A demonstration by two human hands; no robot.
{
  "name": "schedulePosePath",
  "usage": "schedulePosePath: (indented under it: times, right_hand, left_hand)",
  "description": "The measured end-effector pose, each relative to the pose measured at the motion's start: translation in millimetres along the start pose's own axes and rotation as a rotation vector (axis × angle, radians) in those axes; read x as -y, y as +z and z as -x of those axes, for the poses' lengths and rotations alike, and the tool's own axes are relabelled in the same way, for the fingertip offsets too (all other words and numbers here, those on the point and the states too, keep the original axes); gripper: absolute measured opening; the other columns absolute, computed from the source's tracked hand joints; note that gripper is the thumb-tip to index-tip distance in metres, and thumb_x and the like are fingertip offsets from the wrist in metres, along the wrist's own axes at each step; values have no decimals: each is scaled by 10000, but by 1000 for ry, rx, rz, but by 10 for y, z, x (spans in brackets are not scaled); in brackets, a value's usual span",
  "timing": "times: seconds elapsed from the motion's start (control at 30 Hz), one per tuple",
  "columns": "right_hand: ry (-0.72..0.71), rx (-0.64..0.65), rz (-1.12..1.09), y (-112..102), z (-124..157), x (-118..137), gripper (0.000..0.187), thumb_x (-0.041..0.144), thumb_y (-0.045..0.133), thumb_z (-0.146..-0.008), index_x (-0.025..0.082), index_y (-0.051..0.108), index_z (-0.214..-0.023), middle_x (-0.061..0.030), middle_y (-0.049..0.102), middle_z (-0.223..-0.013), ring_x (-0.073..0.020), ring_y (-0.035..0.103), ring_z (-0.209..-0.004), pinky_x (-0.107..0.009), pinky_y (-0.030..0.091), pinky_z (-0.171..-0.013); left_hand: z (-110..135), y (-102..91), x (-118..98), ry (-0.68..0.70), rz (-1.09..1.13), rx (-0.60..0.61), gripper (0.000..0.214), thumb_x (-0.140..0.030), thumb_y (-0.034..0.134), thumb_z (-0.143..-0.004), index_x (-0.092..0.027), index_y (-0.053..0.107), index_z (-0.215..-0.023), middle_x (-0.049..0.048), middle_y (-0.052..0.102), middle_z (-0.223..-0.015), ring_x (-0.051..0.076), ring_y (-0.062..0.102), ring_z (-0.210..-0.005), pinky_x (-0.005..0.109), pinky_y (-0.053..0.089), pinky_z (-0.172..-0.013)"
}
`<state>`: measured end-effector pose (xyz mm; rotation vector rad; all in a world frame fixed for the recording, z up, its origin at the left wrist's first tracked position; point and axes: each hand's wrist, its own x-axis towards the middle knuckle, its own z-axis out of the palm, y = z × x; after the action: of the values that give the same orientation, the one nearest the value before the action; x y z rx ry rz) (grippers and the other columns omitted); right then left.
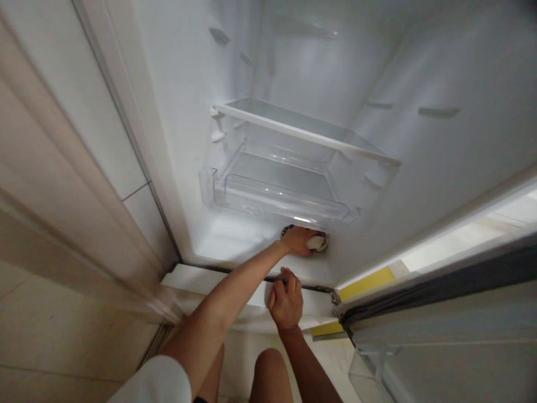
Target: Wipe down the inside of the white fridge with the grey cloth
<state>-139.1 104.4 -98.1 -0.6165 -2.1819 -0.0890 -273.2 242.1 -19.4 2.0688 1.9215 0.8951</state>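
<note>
I look down into an open fridge. My left hand reaches in under the clear plastic drawer and is closed on a whitish cloth, pressed against the fridge floor. My right hand is nearer to me, its fingers curled over the top edge of the white lower compartment front. A glass shelf sits above the drawer. My knee shows at the bottom.
The fridge door stands open on the right, with a dark seal and a clear door bin low down. A tiled wall runs along the left. A yellow strip shows by the hinge.
</note>
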Motion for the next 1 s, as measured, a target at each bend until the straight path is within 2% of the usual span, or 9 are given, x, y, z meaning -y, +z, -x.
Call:
schedulePosePath:
  times: [0.1, 0.23, 0.33, 0.43, 0.53, 0.63, 0.83, 0.9, 1.0]
  right_hand:
    - [-3, 34, 17, 15, 16, -42, 219, 86, 461, -905, 174, 655, -854, -182, 568, -1255, -300, 504, -1220, -481, 517, -983]
    - [-34, 35, 147, 57, 54, -114, 233, 195, 485, -936, 174, 715, -899, -147, 572, -1006, -291, 514, -987, -442, 512, -834]
    - [-90, 17, 206, 83, 72, -151, 247, 205, 488, -942, 177, 726, -885, -131, 577, -946, -283, 503, -946, -437, 501, -843]
    - [-102, 7, 180, 103, 72, -160, 235, 175, 489, -932, 181, 718, -876, -123, 582, -928, -278, 504, -947, -434, 500, -859]
    - [-80, -8, 117, 106, 55, -147, 215, 146, 492, -927, 172, 704, -907, -153, 600, -1085, -285, 520, -1056, -430, 518, -898]
    - [-76, -33, 86, 87, 33, -120, 194, 106, 501, -912, 178, 679, -880, -155, 593, -1217, -281, 525, -1147, -429, 529, -951]
    - [-63, -47, 81, 55, 0, -73, 197, 50, 516, -881, 175, 668, -867, -156, 611, -1207, -277, 539, -1158, -421, 545, -964]
    - [-54, -47, 78, 48, -7, -61, 195, 45, 521, -880, 172, 667, -855, -156, 615, -1207, -277, 543, -1155, -424, 552, -967]
    - [-43, -54, 79, 42, -12, -45, 194, 35, 528, -875, 172, 657, -829, -152, 619, -1204, -274, 551, -1141, -424, 561, -971]
  left_hand:
    - [355, -49, -157, 47, 32, -8, 664, -424, 886, -651, -279, 670, -1262, 59, 669, -1306, 290, 588, -1253, 428, 459, -1119]
    - [830, -94, -370, -38, 27, -62, 702, -434, 864, -667, -236, 633, -1300, 120, 605, -1326, 334, 541, -1273, 484, 453, -1125]
    - [1071, -171, -453, -100, -7, -77, 699, -432, 862, -679, -246, 615, -1306, 116, 583, -1328, 331, 529, -1272, 475, 486, -1093]
    - [1215, -288, -439, -167, -68, -97, 674, -430, 835, -720, -253, 587, -1321, 112, 569, -1347, 308, 536, -1265, 443, 515, -1062]
    - [1324, -453, -314, -245, -150, -130, 633, -374, 815, -745, -257, 574, -1318, 111, 567, -1353, 305, 527, -1286, 427, 526, -1050]
    - [1467, -696, -71, -346, -239, -186, 612, -304, 796, -767, -246, 557, -1328, 125, 567, -1344, 312, 529, -1291, 423, 534, -1031]
    - [1864, -1218, 508, -547, -422, -312, 481, -143, 630, -865, -173, 524, -1333, 191, 559, -1349, 325, 554, -1270, 441, 523, -1026]
    - [1954, -1269, 588, -544, -470, -326, 527, -143, 647, -858, -182, 499, -1363, 174, 548, -1393, 300, 540, -1309, 405, 483, -1091]
    - [1970, -1213, 592, -559, -531, -349, 531, -174, 651, -870, -168, 496, -1378, 183, 554, -1393, 307, 532, -1324, 393, 471, -1110]
